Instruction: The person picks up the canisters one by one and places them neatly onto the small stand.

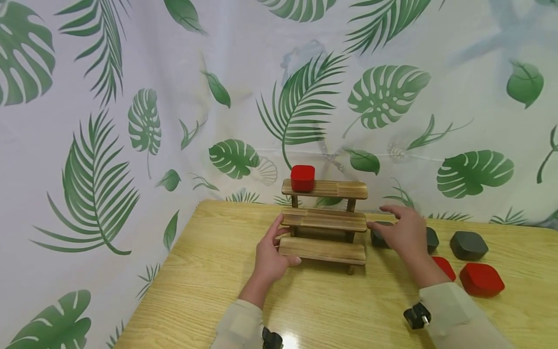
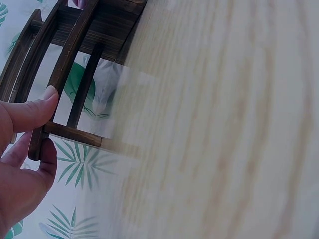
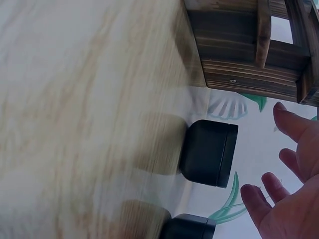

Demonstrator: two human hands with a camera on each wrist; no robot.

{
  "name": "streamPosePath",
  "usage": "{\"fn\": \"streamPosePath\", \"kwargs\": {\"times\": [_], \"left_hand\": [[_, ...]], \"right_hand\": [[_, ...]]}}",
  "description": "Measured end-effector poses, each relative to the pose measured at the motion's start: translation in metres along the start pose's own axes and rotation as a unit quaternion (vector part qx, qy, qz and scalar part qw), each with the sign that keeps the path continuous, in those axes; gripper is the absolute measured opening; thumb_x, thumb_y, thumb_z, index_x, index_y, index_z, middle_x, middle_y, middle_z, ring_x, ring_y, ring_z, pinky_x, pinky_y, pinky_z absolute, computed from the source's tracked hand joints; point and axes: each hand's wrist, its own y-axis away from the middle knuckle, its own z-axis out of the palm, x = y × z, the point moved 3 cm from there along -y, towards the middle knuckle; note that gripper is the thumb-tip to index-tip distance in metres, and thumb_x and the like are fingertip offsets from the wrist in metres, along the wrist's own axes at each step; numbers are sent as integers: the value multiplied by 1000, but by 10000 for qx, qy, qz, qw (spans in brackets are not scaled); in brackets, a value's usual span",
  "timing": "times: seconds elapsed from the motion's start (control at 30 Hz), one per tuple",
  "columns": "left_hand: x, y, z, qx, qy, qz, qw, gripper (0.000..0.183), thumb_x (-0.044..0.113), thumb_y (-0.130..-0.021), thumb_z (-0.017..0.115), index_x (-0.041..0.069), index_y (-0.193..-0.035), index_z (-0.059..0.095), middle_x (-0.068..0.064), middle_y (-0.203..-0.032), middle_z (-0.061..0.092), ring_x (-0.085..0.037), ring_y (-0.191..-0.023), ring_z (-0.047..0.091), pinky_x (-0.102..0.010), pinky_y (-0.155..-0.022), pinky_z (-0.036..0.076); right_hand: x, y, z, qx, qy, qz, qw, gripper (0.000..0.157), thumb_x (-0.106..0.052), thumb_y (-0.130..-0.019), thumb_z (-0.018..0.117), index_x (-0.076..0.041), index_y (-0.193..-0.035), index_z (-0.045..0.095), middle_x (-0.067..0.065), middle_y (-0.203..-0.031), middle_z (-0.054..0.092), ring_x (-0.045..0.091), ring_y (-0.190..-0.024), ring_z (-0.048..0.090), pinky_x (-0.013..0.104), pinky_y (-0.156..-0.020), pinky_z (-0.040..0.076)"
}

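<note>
Rack: A brown wooden three-step rack [image 1: 322,220] stands near the back edge of a pale yellow wood-grain table [image 1: 209,291], its planks running roughly along that edge, apparently so each step faces the person.

Left end: The person's left hand [image 1: 271,259] grips the rack by its lowest plank, thumb on one side and fingers on the other, a hold that likely serves to steady the frame.

Right end: The right hand [image 1: 405,235] hovers by the middle step, fingers parted and holding nothing; whether it touches the plank cannot be told. Its place opposite the left hand would suit bracing that side.

Top step: A bright red box with rounded corners [image 1: 302,178] sits at the plank's left end, perhaps to leave room alongside.

Table, right of rack: Three black boxes with rounded corners lie toward the back edge, the first [image 1: 378,237] and second [image 1: 432,240] partly behind the right hand, the third [image 1: 469,245] farther right. Nearer the front edge lie two more red boxes, one [image 1: 444,268] partly hidden by the right forearm, the other [image 1: 481,280] in full view. The cluster seems sorted by colour and within easy reach.
</note>
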Motion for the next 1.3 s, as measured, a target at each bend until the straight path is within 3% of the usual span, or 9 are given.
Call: {"fn": "streamPosePath", "kwargs": {"times": [0.2,0.53,0.77,1.0,1.3], "left_hand": [[-1,1,0,12,-39,22,10000,114,-17,-64,85,33,-155,38,-4,-131,61,-31,-104,47,-37,-71,51],[-2,1,1,-22,-39,-38,10000,114,-16,-66,84,35,-155,37,-2,-132,60,-29,-108,48,-44,-94,44],[-3,2,1,4,-78,14,10000,114,-16,-64,85,33,-155,38,-4,-131,61,-30,-105,48,-42,-84,49],[-4,3,1,26,-70,61,10000,114,-17,-63,85,32,-155,39,-3,-130,62,-30,-104,48,-44,-87,48],[-3,0,0,32,-18,-29,10000,115,-16,-64,86,35,-155,38,-5,-132,61,-29,-104,49,-38,-76,51]], "right_hand": [[9,2,6,-237,92,73,9996,59,-34,-79,87,1,-123,69,27,-127,60,49,-119,49,62,-91,43],[13,5,9,-587,247,181,9978,62,-32,-76,88,2,-124,68,30,-126,58,51,-117,48,62,-88,44],[20,8,16,-831,367,337,9953,61,-26,-77,87,2,-127,66,34,-128,51,54,-117,44,64,-87,43],[26,12,22,-984,330,543,9931,63,-24,-76,87,1,-129,64,35,-130,47,54,-118,41,66,-87,41],[24,11,20,-1003,386,379,9935,62,-22,-75,87,1,-128,65,35,-130,49,55,-122,40,67,-94,37]]}}
